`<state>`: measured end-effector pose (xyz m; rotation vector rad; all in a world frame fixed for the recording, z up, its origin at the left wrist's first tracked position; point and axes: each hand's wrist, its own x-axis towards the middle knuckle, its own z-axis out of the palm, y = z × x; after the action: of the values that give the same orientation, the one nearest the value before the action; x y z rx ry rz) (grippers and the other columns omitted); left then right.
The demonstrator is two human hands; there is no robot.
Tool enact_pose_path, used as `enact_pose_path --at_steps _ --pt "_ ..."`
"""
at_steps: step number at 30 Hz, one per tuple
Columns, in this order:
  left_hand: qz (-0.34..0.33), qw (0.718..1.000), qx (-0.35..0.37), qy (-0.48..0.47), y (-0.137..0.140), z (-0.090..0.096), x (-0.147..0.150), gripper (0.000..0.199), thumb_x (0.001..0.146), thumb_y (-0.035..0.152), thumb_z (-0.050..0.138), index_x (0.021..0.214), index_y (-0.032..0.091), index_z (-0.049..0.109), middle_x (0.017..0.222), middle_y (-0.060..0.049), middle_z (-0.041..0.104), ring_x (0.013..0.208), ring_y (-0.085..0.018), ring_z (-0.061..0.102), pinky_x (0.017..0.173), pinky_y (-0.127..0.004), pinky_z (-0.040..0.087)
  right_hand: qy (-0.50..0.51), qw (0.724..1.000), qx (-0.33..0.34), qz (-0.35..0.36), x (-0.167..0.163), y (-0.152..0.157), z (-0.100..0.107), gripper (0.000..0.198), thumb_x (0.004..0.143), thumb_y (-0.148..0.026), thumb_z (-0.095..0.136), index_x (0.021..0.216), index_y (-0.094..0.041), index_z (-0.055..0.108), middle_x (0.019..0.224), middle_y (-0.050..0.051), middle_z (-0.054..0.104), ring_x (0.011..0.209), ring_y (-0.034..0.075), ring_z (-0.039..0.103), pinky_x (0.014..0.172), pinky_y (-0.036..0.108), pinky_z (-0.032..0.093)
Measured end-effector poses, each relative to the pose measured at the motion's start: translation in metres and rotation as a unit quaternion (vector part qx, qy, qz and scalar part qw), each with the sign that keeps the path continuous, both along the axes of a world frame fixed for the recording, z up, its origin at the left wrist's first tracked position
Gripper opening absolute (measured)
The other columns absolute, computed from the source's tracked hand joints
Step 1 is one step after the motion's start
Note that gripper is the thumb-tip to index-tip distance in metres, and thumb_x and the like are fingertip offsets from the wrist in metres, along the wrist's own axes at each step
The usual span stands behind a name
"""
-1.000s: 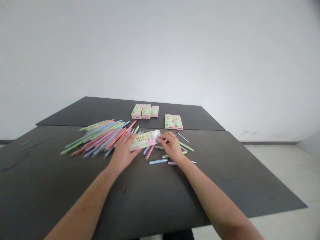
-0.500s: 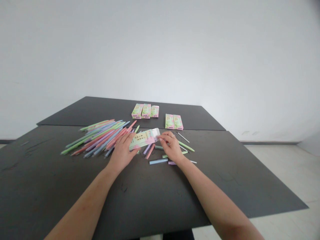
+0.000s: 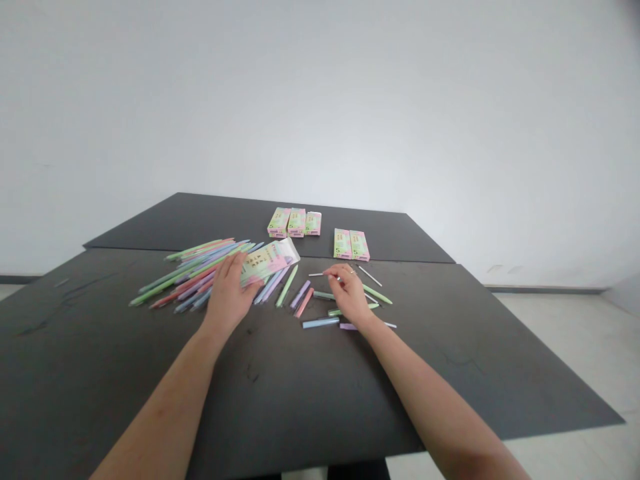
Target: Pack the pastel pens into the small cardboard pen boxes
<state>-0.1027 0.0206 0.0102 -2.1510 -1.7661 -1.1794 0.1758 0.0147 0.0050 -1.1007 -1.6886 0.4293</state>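
The left hand [image 3: 227, 293] is wrapped around the near end of a slim, flat-sided printed carton [image 3: 265, 262] of thin card, held over a dark, matte surface [image 3: 300, 393]. The carton's long axis slants from the palm outward to the right, its white-flapped end pointing away. Right of the carton, the right hand [image 3: 351, 293] bends its fingers beside a thin white rod [image 3: 315, 275]; whether they pinch it is unclear. Smooth, slender pastel pens [image 3: 200, 269] heap left of the carton; matching boxes [image 3: 297, 221] lie beyond it.
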Motion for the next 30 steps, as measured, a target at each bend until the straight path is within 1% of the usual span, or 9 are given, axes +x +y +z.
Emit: enact_pose_path --at_steps 4,8,12,14,16,19,24,28,30 --pt "0.018 1.000 0.006 -0.008 0.001 0.001 -0.005 0.059 0.079 0.032 0.061 0.133 0.015 0.045 0.136 -0.018 0.051 0.130 -0.034 0.045 0.111 -0.052 0.036 -0.055 0.997 0.005 0.046 -0.006 0.000 -0.004 0.022 0.087 -0.011 0.050 0.094 -0.019 0.070 0.096 0.007 0.065 0.091 0.017 0.062 0.074 0.028 0.050" --pt "0.023 1.000 0.014 -0.017 0.001 0.002 -0.007 0.059 0.079 0.031 0.061 0.134 0.015 0.044 0.135 -0.017 0.052 0.129 -0.035 0.045 0.111 -0.052 0.036 -0.124 0.988 0.012 0.096 -0.019 0.005 -0.004 0.025 0.084 -0.006 0.051 0.096 -0.017 0.071 0.097 0.007 0.069 0.092 0.017 0.064 0.084 0.031 0.050" --pt "0.023 0.999 0.023 -0.022 0.000 0.002 -0.005 0.060 0.079 0.030 0.061 0.135 0.018 0.043 0.134 -0.016 0.052 0.129 -0.035 0.045 0.110 -0.054 0.036 -0.223 0.961 0.020 0.162 -0.045 0.015 0.003 0.023 0.086 -0.006 0.053 0.095 -0.016 0.072 0.099 0.009 0.071 0.095 0.018 0.064 0.090 0.031 0.048" --pt "0.023 0.999 0.026 -0.023 -0.001 0.003 -0.005 0.060 0.078 0.029 0.061 0.135 0.019 0.042 0.134 -0.015 0.052 0.128 -0.035 0.046 0.110 -0.054 0.036 -0.266 0.946 0.022 0.181 -0.060 0.021 0.006 0.024 0.086 -0.006 0.052 0.096 -0.016 0.072 0.101 0.009 0.072 0.097 0.018 0.064 0.092 0.031 0.047" --pt "0.021 0.999 0.026 -0.022 -0.001 0.003 -0.005 0.060 0.078 0.028 0.061 0.134 0.018 0.042 0.134 -0.016 0.052 0.128 -0.035 0.046 0.110 -0.052 0.037 -0.304 0.934 0.020 0.187 -0.074 0.027 0.007 0.027 0.085 -0.004 0.051 0.096 -0.016 0.072 0.103 0.009 0.072 0.098 0.018 0.063 0.093 0.030 0.045" --pt "0.016 0.999 0.025 -0.019 -0.001 0.002 -0.005 0.060 0.077 0.027 0.062 0.133 0.015 0.044 0.132 -0.018 0.053 0.127 -0.035 0.046 0.110 -0.051 0.037 -0.367 0.913 0.008 0.177 -0.090 0.035 0.006 0.025 0.085 -0.005 0.051 0.095 -0.015 0.072 0.102 0.010 0.071 0.099 0.020 0.063 0.093 0.030 0.044" --pt "0.016 0.999 0.027 -0.022 -0.001 0.002 -0.005 0.060 0.077 0.027 0.061 0.133 0.013 0.044 0.132 -0.018 0.052 0.127 -0.035 0.046 0.111 -0.050 0.036 -0.440 0.881 0.010 0.172 -0.100 0.045 0.003 0.025 0.088 -0.009 0.050 0.099 -0.014 0.071 0.103 0.012 0.070 0.101 0.021 0.061 0.095 0.032 0.042" --pt "0.016 0.999 0.027 -0.029 -0.003 0.003 -0.004 0.060 0.078 0.025 0.059 0.134 0.015 0.043 0.135 -0.017 0.051 0.129 -0.035 0.045 0.110 -0.051 0.036 -0.460 0.873 0.016 0.158 -0.103 0.051 0.004 0.024 0.087 -0.009 0.051 0.101 -0.015 0.070 0.103 0.013 0.069 0.104 0.023 0.059 0.092 0.033 0.044" --pt "0.017 0.999 0.023 -0.029 -0.003 0.004 -0.004 0.060 0.077 0.025 0.059 0.134 0.016 0.042 0.136 -0.017 0.051 0.130 -0.035 0.044 0.111 -0.052 0.036 -0.458 0.874 0.005 0.159 -0.104 0.054 0.006 0.022 0.086 -0.010 0.053 0.099 -0.016 0.070 0.103 0.013 0.068 0.106 0.024 0.059 0.093 0.033 0.044"
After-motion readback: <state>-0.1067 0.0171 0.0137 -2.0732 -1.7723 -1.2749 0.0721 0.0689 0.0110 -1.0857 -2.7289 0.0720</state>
